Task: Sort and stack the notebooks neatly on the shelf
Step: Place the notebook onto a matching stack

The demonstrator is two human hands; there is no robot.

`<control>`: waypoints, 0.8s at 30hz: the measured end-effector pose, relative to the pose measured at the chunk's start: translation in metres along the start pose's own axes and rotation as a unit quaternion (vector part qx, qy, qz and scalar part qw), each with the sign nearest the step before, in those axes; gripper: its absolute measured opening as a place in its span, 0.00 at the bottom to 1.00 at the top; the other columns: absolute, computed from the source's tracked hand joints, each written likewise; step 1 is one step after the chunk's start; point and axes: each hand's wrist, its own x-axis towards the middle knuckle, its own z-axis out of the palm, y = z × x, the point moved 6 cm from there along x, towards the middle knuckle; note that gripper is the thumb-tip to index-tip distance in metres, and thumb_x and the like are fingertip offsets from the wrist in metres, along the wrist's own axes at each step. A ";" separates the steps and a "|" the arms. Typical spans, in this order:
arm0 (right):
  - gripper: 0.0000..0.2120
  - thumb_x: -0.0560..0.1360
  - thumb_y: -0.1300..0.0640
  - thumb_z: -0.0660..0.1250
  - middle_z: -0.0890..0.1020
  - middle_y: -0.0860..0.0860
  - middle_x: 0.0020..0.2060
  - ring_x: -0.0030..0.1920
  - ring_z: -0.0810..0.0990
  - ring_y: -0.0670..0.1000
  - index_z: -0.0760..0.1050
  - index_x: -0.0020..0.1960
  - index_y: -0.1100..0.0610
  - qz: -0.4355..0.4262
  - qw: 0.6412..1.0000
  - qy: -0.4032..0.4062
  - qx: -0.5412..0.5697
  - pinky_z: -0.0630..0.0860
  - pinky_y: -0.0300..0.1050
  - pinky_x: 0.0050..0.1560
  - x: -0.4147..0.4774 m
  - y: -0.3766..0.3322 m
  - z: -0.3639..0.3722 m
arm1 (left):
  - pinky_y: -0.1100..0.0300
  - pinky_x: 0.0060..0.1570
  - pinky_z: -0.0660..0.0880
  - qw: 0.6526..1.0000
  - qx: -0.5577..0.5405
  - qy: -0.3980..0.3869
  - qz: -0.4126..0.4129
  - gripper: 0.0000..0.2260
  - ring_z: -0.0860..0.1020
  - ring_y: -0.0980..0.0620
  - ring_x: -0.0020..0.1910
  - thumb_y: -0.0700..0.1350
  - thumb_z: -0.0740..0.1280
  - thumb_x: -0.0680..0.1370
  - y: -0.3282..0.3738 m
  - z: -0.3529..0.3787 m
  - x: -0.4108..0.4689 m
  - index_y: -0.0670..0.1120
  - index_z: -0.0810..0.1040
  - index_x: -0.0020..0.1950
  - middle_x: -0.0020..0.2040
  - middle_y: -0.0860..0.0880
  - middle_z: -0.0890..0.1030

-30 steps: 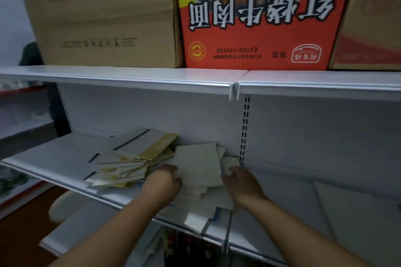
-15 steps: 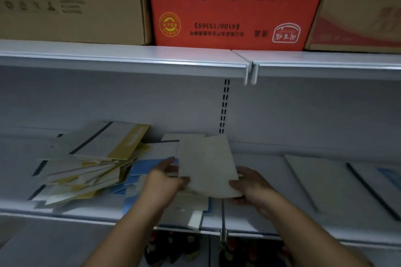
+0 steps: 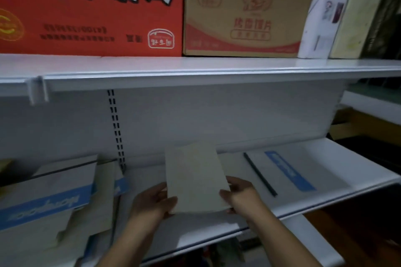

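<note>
I hold a plain beige notebook (image 3: pixel 195 176) above the white shelf (image 3: pixel 325 191), tilted up toward me. My left hand (image 3: pixel 152 200) grips its lower left edge and my right hand (image 3: pixel 239 194) grips its lower right edge. A loose pile of notebooks (image 3: pixel 52 199) with blue bands lies on the shelf at the left. To the right, a white notebook with a blue stripe and black spine (image 3: pixel 280 171) lies flat on the shelf.
On the shelf above stand a red carton (image 3: pixel 91 8), a brown carton (image 3: pixel 240 15) and upright books (image 3: pixel 351 21) at the right. A slotted upright (image 3: pixel 116 128) divides the back panel. A lower shelf edge (image 3: pixel 314 243) juts out below.
Both hands lifted the beige notebook off the left pile and carried it right, past the slotted upright. The view swung right, bringing the blue-striped notebook and brown carton into sight.
</note>
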 end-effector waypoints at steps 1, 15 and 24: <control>0.15 0.75 0.63 0.64 0.81 0.53 0.52 0.47 0.80 0.51 0.75 0.61 0.53 -0.001 1.000 0.005 -0.014 0.76 0.37 0.32 0.006 0.005 -0.016 | 0.68 0.26 0.75 1.000 0.011 -0.005 -0.002 0.18 0.80 0.61 0.28 0.27 0.64 0.73 -0.001 0.016 0.006 0.52 0.78 0.41 0.29 0.58 0.83; 0.09 0.72 0.56 0.67 0.72 0.47 0.30 0.32 0.72 0.45 0.71 0.36 0.58 -0.051 0.950 -0.048 -0.306 0.64 0.33 0.28 0.096 0.037 -0.092 | 0.61 0.33 0.72 0.968 0.250 0.032 -0.020 0.05 0.78 0.50 0.31 0.40 0.68 0.57 -0.018 0.107 0.065 0.46 0.76 0.31 0.32 0.45 0.78; 0.28 0.75 0.54 0.63 0.65 0.53 0.70 0.69 0.66 0.53 0.60 0.72 0.54 -0.086 0.875 -0.101 -0.466 0.65 0.43 0.67 0.093 0.011 -0.076 | 0.68 0.50 0.70 0.906 0.422 0.025 -0.027 0.08 0.75 0.52 0.54 0.48 0.67 0.73 -0.005 0.106 0.058 0.50 0.78 0.51 0.52 0.50 0.76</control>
